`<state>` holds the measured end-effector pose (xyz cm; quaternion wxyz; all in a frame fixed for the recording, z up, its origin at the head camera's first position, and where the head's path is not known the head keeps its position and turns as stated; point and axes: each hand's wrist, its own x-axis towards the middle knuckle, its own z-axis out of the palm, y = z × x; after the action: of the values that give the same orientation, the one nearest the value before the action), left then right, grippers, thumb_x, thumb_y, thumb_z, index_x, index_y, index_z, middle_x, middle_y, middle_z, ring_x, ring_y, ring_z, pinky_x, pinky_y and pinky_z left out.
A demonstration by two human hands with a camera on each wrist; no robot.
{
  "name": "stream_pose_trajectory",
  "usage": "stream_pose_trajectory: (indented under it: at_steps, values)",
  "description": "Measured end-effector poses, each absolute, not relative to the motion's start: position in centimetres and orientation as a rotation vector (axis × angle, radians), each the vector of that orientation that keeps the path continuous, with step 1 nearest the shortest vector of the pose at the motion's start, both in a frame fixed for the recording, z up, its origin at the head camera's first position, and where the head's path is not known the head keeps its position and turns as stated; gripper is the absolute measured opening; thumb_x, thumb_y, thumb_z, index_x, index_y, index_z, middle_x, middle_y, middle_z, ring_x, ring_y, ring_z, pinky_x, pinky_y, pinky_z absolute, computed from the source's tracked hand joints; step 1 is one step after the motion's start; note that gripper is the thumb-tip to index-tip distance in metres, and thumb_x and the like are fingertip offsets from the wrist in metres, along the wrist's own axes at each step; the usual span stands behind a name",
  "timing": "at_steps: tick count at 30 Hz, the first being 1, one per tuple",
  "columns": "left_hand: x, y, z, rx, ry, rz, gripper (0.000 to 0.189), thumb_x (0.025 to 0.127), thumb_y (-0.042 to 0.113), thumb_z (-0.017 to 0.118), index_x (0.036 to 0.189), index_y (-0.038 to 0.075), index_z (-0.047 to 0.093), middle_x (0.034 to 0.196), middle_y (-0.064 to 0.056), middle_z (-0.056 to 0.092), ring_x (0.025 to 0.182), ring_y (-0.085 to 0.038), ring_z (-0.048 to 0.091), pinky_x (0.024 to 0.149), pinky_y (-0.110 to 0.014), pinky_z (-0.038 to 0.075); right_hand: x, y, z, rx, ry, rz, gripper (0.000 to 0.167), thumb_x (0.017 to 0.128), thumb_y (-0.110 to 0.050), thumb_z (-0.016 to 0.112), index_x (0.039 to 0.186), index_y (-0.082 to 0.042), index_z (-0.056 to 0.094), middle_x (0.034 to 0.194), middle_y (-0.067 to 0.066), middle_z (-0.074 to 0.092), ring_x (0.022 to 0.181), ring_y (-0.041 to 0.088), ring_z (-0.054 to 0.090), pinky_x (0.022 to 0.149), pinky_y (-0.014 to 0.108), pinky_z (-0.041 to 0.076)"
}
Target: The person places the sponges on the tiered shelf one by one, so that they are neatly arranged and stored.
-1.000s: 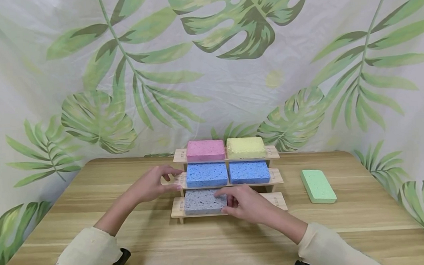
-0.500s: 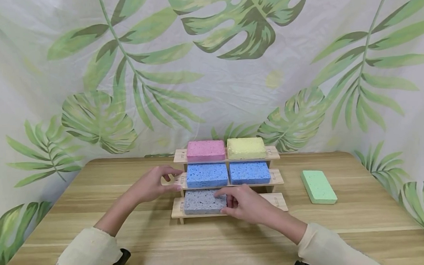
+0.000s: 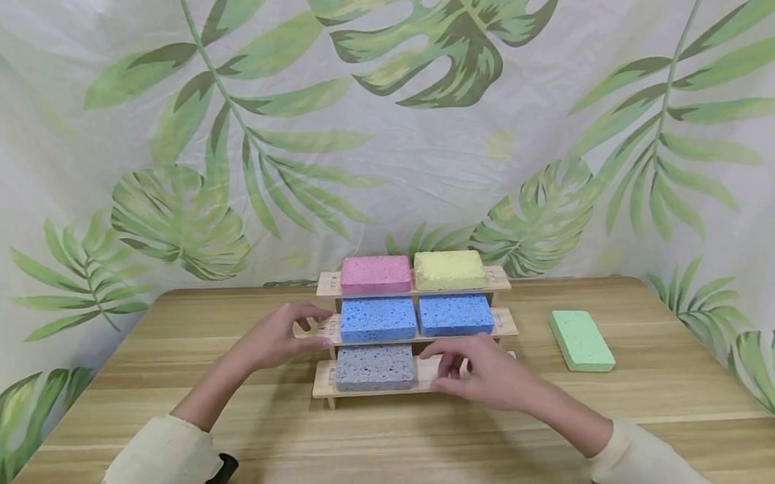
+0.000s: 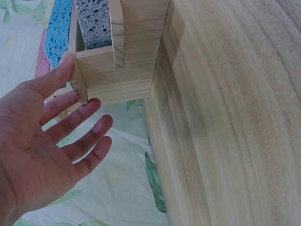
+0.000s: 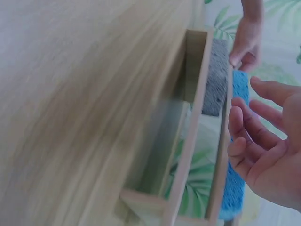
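A three-tier wooden rack (image 3: 505,322) stands mid-table. Its top tier carries a pink sponge (image 3: 376,275) and a yellow sponge (image 3: 450,270), and two blue sponges (image 3: 378,319) lie on the middle one. The grey sponge (image 3: 375,367) lies on the left half of the bottom tier. My right hand (image 3: 483,374) hovers over the bare right half of that tier, fingers relaxed, holding nothing. With straight fingers my left hand (image 3: 287,336) touches the left end of the middle shelf; the left wrist view shows its thumb (image 4: 63,70) against the wood.
A light green sponge (image 3: 581,340) lies flat on the wooden table (image 3: 372,447), right of the rack. A leaf-print cloth hangs close behind and along both sides of the table.
My right hand has let go of the grey sponge and slid right, off it, to the bare half of the bottom tier. The left hand has stayed put.
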<state>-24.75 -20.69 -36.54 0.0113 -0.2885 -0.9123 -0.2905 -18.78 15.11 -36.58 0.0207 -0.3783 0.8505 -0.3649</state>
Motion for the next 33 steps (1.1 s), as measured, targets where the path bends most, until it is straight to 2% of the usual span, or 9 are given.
stream_pose_trajectory:
  at_steps: [5, 11, 20, 29, 33]
  values:
    - [-24.7, -20.8, -36.6, -0.896, -2.847, -0.905, 0.046, 0.090, 0.020, 0.082, 0.127, -0.005, 0.070, 0.122, -0.018, 0.072, 0.095, -0.029, 0.065, 0.083, -0.052, 0.054, -18.4, 17.2, -36.0, -1.137, 2.663, -1.181, 0.024, 0.091, -0.010, 0.079, 0.113, -0.004, 0.073, 0.080, -0.011, 0.067, 0.072, 0.001, 0.057, 0.065, 0.029, 0.054]
    - [-24.7, -20.8, -36.7, -0.900, -2.846, -0.905, 0.047, 0.090, 0.023, 0.082, 0.127, -0.004, 0.070, 0.122, -0.017, 0.072, 0.096, -0.030, 0.065, 0.083, -0.050, 0.054, -17.8, 19.8, -35.2, -1.059, 2.736, -1.199, 0.022, 0.092, -0.016, 0.080, 0.111, -0.005, 0.073, 0.082, -0.011, 0.067, 0.072, 0.003, 0.057, 0.061, 0.024, 0.049]
    - [-24.8, -20.9, -36.8, -0.899, -2.848, -0.923, 0.048, 0.090, 0.022, 0.082, 0.127, -0.005, 0.069, 0.122, -0.019, 0.072, 0.095, -0.030, 0.064, 0.083, -0.051, 0.055, -18.0, 23.8, -35.5, -0.899, 2.936, -1.178, 0.018, 0.090, -0.011, 0.081, 0.107, -0.009, 0.075, 0.079, -0.014, 0.068, 0.069, 0.003, 0.061, 0.061, 0.026, 0.053]
    - [-24.9, -20.8, -36.7, -0.898, -2.849, -0.933, 0.048, 0.090, 0.022, 0.082, 0.127, -0.005, 0.070, 0.122, -0.018, 0.072, 0.095, -0.029, 0.065, 0.082, -0.051, 0.055, -19.1, 27.5, -36.9, -0.714, 3.052, -1.177, 0.020, 0.091, -0.009, 0.079, 0.108, -0.002, 0.073, 0.081, -0.006, 0.072, 0.071, 0.004, 0.064, 0.060, 0.026, 0.052]
    - [-24.9, -20.7, -36.7, -0.896, -2.848, -0.929, 0.048, 0.090, 0.022, 0.082, 0.127, -0.005, 0.070, 0.121, -0.018, 0.072, 0.094, -0.029, 0.065, 0.082, -0.051, 0.055, -19.7, 29.1, -37.9, -0.583, 3.098, -1.130, 0.022, 0.090, -0.011, 0.080, 0.108, 0.001, 0.074, 0.082, -0.002, 0.073, 0.073, 0.009, 0.066, 0.063, 0.027, 0.053]
